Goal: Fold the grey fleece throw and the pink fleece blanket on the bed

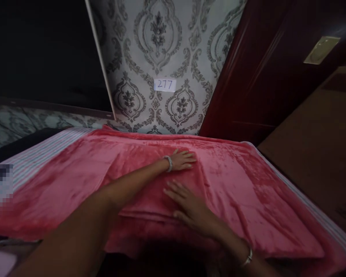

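Observation:
A pink-red plush blanket (227, 173) is spread over a low surface, with a folded section in its middle. My left hand (182, 160) lies flat on that folded section, fingers stretched toward the right. Closer to me, my right hand (187, 204) rests over the same fold with its fingers spread and pointing up and left. Neither hand grips the cloth. Creases run through the blanket right of my hands, and its front edge hangs down toward me. Beneath it, a striped cloth (50, 148) shows at the left.
Behind the blanket stands a patterned wall with a paper label reading 277 (165, 85). A large dark screen (46, 54) is at upper left. On the right are a dark red wooden panel (248, 77) with a switch plate (322, 50) and the brown floor (314, 154).

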A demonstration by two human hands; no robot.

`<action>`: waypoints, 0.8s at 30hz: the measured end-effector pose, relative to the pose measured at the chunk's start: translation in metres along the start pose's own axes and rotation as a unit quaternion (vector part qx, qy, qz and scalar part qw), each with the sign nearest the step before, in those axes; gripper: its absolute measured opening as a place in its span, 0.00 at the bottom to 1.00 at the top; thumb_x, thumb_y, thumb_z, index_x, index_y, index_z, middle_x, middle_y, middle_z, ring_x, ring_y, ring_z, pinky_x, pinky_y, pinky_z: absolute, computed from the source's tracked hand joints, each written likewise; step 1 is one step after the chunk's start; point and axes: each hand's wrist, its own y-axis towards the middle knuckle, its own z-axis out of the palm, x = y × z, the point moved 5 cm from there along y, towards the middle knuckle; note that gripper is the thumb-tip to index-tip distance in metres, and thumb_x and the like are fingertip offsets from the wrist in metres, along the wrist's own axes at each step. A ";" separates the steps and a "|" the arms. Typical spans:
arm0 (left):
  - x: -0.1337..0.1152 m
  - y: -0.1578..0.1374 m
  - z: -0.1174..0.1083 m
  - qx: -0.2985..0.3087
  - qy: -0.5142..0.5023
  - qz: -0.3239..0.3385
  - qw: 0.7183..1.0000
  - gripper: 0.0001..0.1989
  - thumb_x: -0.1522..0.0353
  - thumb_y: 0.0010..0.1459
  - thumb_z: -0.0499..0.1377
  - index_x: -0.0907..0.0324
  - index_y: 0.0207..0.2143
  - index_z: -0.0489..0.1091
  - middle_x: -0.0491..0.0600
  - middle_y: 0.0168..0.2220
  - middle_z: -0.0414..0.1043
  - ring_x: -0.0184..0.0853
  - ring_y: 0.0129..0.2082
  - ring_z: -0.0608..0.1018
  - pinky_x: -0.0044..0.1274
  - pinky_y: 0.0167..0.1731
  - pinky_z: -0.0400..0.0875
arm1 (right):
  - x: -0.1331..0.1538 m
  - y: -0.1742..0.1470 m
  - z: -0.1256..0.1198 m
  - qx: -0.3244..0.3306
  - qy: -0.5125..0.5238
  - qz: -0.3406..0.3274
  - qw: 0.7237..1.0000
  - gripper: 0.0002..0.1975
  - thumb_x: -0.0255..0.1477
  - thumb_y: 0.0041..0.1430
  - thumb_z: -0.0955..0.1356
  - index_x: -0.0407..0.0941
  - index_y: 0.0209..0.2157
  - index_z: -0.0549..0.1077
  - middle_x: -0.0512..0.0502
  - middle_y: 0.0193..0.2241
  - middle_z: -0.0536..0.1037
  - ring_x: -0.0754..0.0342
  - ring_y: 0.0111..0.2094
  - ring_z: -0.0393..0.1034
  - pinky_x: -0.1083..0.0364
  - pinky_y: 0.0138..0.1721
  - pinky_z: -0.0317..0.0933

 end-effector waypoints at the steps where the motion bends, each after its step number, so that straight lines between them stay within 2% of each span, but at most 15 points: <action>1: 0.006 -0.007 -0.010 -0.006 -0.005 -0.006 1.000 0.24 0.61 0.71 0.47 0.44 0.67 0.63 0.42 0.72 0.55 0.44 0.73 0.55 0.48 0.70 0.42 | 0.002 0.012 -0.010 -0.007 -0.005 -0.005 1.000 0.33 0.43 0.71 0.61 0.56 0.73 0.49 0.52 0.73 0.50 0.49 0.74 0.40 0.41 0.72 0.44; 3: 0.028 -0.026 -0.030 -0.008 -0.013 -0.029 0.999 0.25 0.62 0.72 0.44 0.47 0.67 0.62 0.45 0.71 0.58 0.43 0.72 0.58 0.48 0.70 0.44 | 0.004 0.044 -0.022 -0.013 -0.015 -0.019 1.000 0.32 0.44 0.73 0.59 0.49 0.73 0.54 0.45 0.73 0.51 0.45 0.74 0.41 0.38 0.72 0.42; 6: 0.071 -0.061 -0.050 0.008 -0.014 -0.096 0.995 0.26 0.60 0.72 0.44 0.49 0.69 0.59 0.49 0.72 0.55 0.43 0.72 0.57 0.51 0.69 0.44 | 0.007 0.093 -0.019 -0.003 -0.024 -0.057 0.998 0.30 0.45 0.73 0.60 0.48 0.71 0.59 0.42 0.73 0.52 0.44 0.73 0.43 0.38 0.72 0.39; 8: 0.094 -0.083 -0.050 0.025 -0.007 -0.140 0.990 0.26 0.60 0.72 0.45 0.48 0.70 0.57 0.50 0.73 0.52 0.44 0.73 0.55 0.53 0.68 0.42 | 0.008 0.117 -0.006 0.008 -0.024 -0.080 0.996 0.31 0.47 0.73 0.61 0.51 0.71 0.59 0.43 0.73 0.51 0.42 0.74 0.40 0.36 0.72 0.36; 10: 0.108 -0.099 -0.040 0.032 0.014 -0.167 0.985 0.27 0.61 0.71 0.46 0.48 0.70 0.57 0.51 0.74 0.50 0.47 0.73 0.54 0.54 0.68 0.42 | 0.008 0.129 0.012 0.023 -0.024 -0.087 0.996 0.33 0.49 0.71 0.62 0.52 0.72 0.56 0.43 0.74 0.48 0.40 0.74 0.35 0.34 0.72 0.32; 14: 0.112 -0.113 -0.014 -0.008 0.057 -0.167 0.984 0.27 0.60 0.71 0.47 0.47 0.70 0.58 0.51 0.74 0.51 0.48 0.72 0.55 0.51 0.69 0.44 | 0.015 0.114 0.042 0.064 -0.007 -0.088 0.994 0.36 0.50 0.72 0.59 0.51 0.74 0.49 0.44 0.75 0.42 0.41 0.75 0.30 0.34 0.72 0.26; 19: 0.109 -0.112 -0.004 -0.024 0.069 -0.156 0.985 0.27 0.61 0.71 0.46 0.49 0.70 0.58 0.52 0.72 0.55 0.48 0.71 0.58 0.50 0.68 0.46 | 0.043 0.069 0.055 0.104 0.015 -0.107 0.989 0.37 0.52 0.71 0.59 0.54 0.74 0.46 0.48 0.75 0.42 0.44 0.75 0.27 0.35 0.72 0.29; 22: 0.108 -0.110 -0.008 -0.025 0.069 -0.160 0.984 0.27 0.61 0.71 0.46 0.49 0.70 0.58 0.51 0.73 0.54 0.47 0.72 0.57 0.47 0.69 0.46 | 0.058 0.049 0.050 0.085 0.040 -0.098 0.991 0.37 0.52 0.70 0.62 0.56 0.73 0.49 0.48 0.74 0.47 0.43 0.75 0.34 0.35 0.73 0.34; 24: 0.105 -0.110 -0.015 -0.022 0.062 -0.165 0.984 0.27 0.61 0.71 0.46 0.50 0.70 0.58 0.51 0.73 0.52 0.47 0.72 0.56 0.46 0.69 0.45 | 0.060 0.040 0.038 0.048 0.073 -0.093 0.992 0.34 0.48 0.71 0.63 0.54 0.73 0.53 0.47 0.72 0.54 0.44 0.73 0.45 0.39 0.73 0.42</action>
